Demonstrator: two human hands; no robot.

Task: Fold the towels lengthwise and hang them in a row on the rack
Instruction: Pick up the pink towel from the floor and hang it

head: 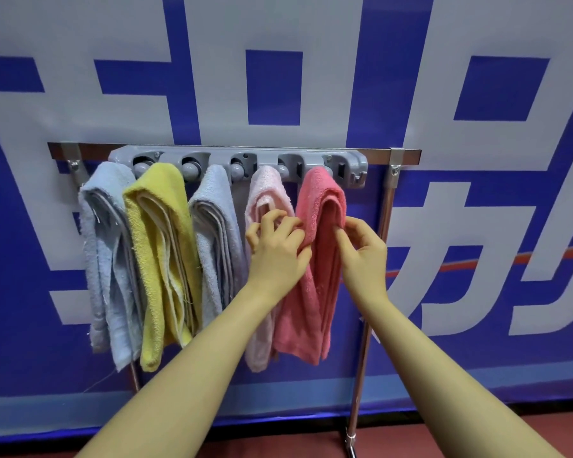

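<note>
Several folded towels hang in a row from the grey rack [268,153]: a light blue towel [105,256] at the left, then a yellow towel [159,256], a grey-blue towel [212,246], a pale pink towel [262,193] and a coral towel [318,282] at the right end. My left hand [277,251] grips the coral towel's left edge, its fingers lying over the pale pink towel. My right hand [364,249] pinches the coral towel's right fold. Much of the pale pink towel is hidden behind my left hand and arm.
The rack is fixed to a metal bar [407,155] on chrome uprights [371,292], which stand on a red floor [493,424]. A blue and white banner [311,77] hangs close behind. One hook at the rack's right end [358,178] holds nothing.
</note>
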